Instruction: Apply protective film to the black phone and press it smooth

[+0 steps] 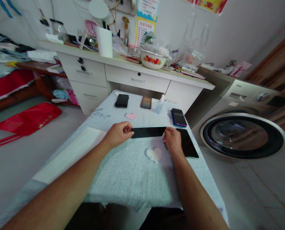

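Observation:
A dark smartphone (148,132) is held sideways over the cloth-covered table (123,179). Its left end is pinched by my left hand (119,134), while my right hand (173,140) grips the right end. Just beyond my right hand lies a black tablet (188,143), partly hidden by that hand. Behind it, a small stack of phones (179,117) with a blue-purple edge rests near the table's right side. A spray bottle (159,104) with clear bluish liquid stands farther back, beside a blurred brown card-like item (146,102). Another black phone (121,100) lies at the back left.
White drawers (137,77) stand behind the table, their top crowded with a paper roll (104,42), a flowered bowl (153,59) and bags. At right is a washing machine (243,127). A red bag (28,123) lies on the floor at left.

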Available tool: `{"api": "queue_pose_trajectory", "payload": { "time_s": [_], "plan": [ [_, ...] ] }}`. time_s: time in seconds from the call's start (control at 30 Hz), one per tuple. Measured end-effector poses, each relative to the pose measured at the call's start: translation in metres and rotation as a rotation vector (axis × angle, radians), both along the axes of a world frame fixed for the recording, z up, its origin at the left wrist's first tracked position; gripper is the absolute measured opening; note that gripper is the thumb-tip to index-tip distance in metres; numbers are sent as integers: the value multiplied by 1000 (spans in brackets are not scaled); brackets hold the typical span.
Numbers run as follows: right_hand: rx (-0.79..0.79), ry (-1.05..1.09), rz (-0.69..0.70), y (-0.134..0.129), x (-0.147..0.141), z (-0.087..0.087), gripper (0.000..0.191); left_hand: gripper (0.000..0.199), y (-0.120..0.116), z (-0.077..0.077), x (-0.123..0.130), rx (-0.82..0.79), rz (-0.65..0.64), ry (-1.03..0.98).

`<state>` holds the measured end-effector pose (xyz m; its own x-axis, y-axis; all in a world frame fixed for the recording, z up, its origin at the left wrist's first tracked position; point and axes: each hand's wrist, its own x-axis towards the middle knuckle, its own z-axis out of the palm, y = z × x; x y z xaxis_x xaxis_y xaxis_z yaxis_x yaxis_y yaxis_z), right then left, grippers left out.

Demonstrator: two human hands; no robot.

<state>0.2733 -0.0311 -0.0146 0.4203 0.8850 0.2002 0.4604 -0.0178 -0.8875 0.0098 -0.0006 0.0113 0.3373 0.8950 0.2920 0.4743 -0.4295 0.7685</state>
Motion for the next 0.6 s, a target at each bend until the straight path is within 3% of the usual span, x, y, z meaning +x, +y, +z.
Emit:
{"api": "queue_pose_trajectory", "payload": {
  "time_s": [0.3,0.43,0.6],
  "plan": [
    [-107,-263,41,-5,-2,14,24,13,-1,2,0,-29,-2,-15],
    [-108,-214,52,-5,-2,14,23,12,-1,2,1,-23,8,-13],
    [-97,-106,71,-2,3,1,26,11,-1,2,0,-1,20,-7]
  ]
}}
